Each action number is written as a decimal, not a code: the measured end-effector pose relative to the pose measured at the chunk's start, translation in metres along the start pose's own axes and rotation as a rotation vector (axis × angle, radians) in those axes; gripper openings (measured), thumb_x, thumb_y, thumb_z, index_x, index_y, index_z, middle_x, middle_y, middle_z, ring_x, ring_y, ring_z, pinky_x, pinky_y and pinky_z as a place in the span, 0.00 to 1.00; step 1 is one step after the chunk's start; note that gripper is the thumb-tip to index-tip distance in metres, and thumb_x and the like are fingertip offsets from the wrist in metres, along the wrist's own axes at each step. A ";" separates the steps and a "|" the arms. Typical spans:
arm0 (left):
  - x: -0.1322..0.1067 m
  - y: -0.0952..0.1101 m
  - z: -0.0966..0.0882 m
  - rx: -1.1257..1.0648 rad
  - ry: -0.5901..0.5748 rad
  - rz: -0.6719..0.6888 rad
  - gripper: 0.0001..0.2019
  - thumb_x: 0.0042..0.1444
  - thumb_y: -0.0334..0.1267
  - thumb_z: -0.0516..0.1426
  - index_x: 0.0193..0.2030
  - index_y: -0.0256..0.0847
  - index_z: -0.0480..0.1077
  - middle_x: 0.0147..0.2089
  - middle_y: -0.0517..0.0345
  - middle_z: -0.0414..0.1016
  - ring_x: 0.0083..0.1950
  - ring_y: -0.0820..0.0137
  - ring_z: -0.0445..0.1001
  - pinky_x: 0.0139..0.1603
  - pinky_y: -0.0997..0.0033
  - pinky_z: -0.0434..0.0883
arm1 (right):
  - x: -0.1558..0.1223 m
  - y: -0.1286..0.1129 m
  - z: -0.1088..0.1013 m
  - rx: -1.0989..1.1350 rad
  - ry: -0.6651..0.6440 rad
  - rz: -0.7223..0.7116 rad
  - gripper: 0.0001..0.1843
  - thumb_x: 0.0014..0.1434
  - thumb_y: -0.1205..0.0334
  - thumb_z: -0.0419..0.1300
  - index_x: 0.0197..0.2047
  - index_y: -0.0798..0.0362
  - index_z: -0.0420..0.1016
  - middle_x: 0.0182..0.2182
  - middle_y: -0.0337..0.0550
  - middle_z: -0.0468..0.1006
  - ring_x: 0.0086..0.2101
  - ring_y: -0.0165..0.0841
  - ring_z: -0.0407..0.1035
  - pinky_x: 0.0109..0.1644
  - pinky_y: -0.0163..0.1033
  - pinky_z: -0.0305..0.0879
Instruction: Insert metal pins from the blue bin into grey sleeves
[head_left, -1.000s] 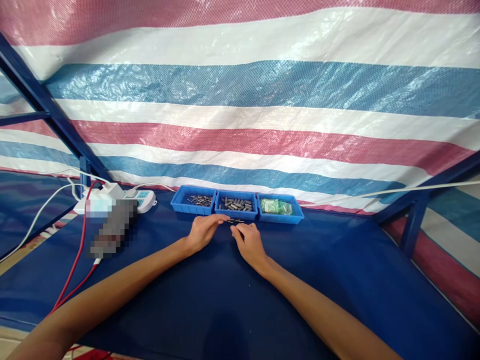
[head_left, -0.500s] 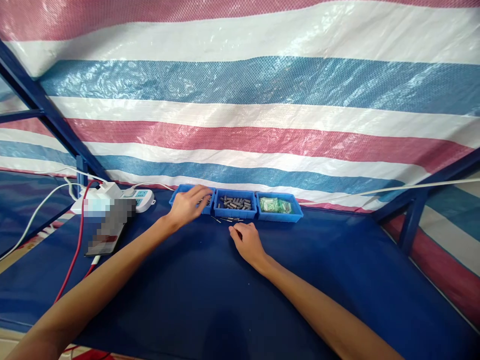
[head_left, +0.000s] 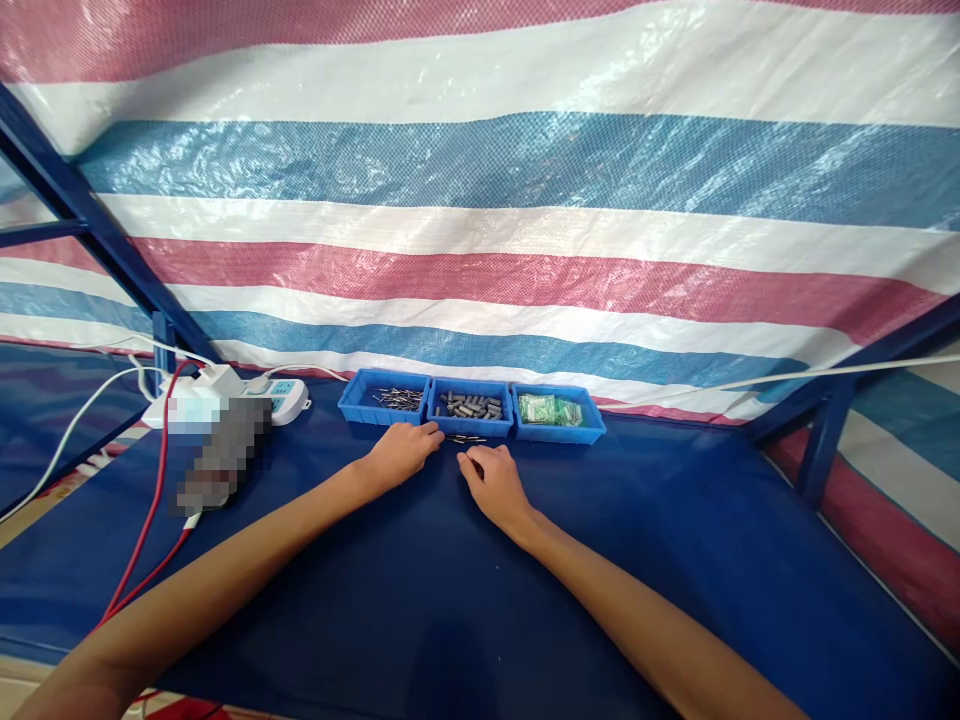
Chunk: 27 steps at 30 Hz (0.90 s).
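My left hand (head_left: 400, 455) rests low over the table just in front of the left blue bin (head_left: 361, 408), its fingers closed and pointing right. Whatever may be between its fingertips is hidden. A short way to its right lies my right hand (head_left: 496, 485), fingers curled in; I cannot make out anything in it. Several thin metal pins (head_left: 466, 440) lie on the table just beyond the gap between both hands. Similar thin pins (head_left: 401, 399) fill part of the left bin. Short grey cylinders (head_left: 471, 406) sit in the middle blue bin (head_left: 480, 428).
The right blue bin (head_left: 559, 434) contains green-and-clear small packets (head_left: 550, 410). On the left stand a white power strip (head_left: 289, 400) and a blurred dark phone (head_left: 225, 455) with a red cable (head_left: 160, 480). Striped sheeting (head_left: 480, 230) hangs behind the blue table (head_left: 360, 610).
My left hand has come out from over the left bin, down and to the right, onto the table by the loose pins. My right hand has stayed in place.
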<state>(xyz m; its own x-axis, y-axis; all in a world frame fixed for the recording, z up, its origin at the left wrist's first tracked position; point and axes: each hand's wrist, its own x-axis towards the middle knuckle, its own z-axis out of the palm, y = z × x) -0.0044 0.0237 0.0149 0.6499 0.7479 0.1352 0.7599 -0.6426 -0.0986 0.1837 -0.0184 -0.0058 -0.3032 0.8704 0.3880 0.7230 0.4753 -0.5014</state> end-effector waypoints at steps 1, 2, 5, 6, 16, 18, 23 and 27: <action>0.000 0.001 -0.001 -0.019 0.008 -0.010 0.08 0.60 0.31 0.49 0.37 0.38 0.69 0.38 0.51 0.73 0.26 0.69 0.72 0.24 0.72 0.60 | 0.000 0.000 0.000 0.002 0.004 0.004 0.20 0.65 0.61 0.47 0.22 0.53 0.62 0.21 0.37 0.70 0.25 0.28 0.63 0.36 0.36 0.50; 0.000 0.003 -0.003 -0.053 0.021 -0.023 0.08 0.61 0.32 0.48 0.37 0.38 0.68 0.38 0.51 0.72 0.26 0.70 0.72 0.25 0.73 0.60 | 0.000 0.000 -0.001 0.006 0.014 0.011 0.19 0.65 0.61 0.46 0.22 0.53 0.63 0.22 0.37 0.70 0.25 0.28 0.63 0.36 0.36 0.50; 0.000 0.011 -0.013 -0.298 0.117 -0.084 0.08 0.62 0.34 0.47 0.39 0.39 0.66 0.38 0.54 0.72 0.30 0.70 0.72 0.29 0.74 0.63 | -0.001 -0.002 -0.003 0.057 0.067 0.032 0.15 0.65 0.62 0.47 0.29 0.53 0.68 0.25 0.38 0.73 0.27 0.29 0.64 0.37 0.36 0.52; 0.000 0.014 -0.016 -0.426 0.157 -0.106 0.08 0.63 0.35 0.47 0.39 0.39 0.66 0.37 0.56 0.72 0.32 0.71 0.71 0.30 0.75 0.64 | -0.001 -0.002 -0.003 0.086 0.084 0.035 0.13 0.65 0.63 0.47 0.32 0.53 0.69 0.27 0.39 0.74 0.28 0.29 0.65 0.38 0.36 0.53; 0.001 0.030 -0.003 -1.308 0.250 -0.297 0.14 0.58 0.47 0.54 0.39 0.37 0.67 0.34 0.59 0.69 0.21 0.82 0.57 0.20 0.81 0.57 | -0.002 -0.002 -0.003 0.164 0.108 -0.017 0.10 0.64 0.62 0.50 0.34 0.52 0.71 0.29 0.40 0.74 0.29 0.31 0.65 0.39 0.37 0.55; 0.000 0.030 -0.001 -1.287 0.282 -0.305 0.13 0.57 0.47 0.54 0.38 0.37 0.67 0.35 0.59 0.69 0.21 0.82 0.58 0.21 0.80 0.58 | -0.002 -0.002 -0.004 0.161 0.125 -0.015 0.10 0.64 0.62 0.50 0.34 0.52 0.70 0.29 0.40 0.74 0.29 0.31 0.64 0.39 0.37 0.56; -0.003 0.028 -0.002 -1.029 0.284 -0.199 0.12 0.61 0.44 0.50 0.39 0.38 0.67 0.36 0.58 0.69 0.29 0.77 0.64 0.30 0.78 0.63 | -0.002 -0.002 -0.007 0.220 0.218 0.021 0.11 0.65 0.61 0.49 0.35 0.52 0.70 0.30 0.41 0.74 0.32 0.32 0.66 0.40 0.37 0.58; -0.005 0.027 0.005 -0.770 0.251 -0.075 0.15 0.65 0.41 0.44 0.33 0.38 0.66 0.29 0.61 0.66 0.30 0.75 0.64 0.33 0.76 0.61 | -0.001 -0.002 -0.006 0.238 0.229 0.010 0.12 0.65 0.61 0.48 0.33 0.52 0.69 0.29 0.41 0.73 0.32 0.32 0.66 0.39 0.36 0.57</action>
<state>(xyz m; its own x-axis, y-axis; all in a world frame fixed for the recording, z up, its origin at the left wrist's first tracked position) 0.0128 0.0034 0.0069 0.5058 0.7925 0.3408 0.5194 -0.5952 0.6132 0.1863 -0.0215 0.0000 -0.1304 0.8365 0.5323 0.5515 0.5074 -0.6622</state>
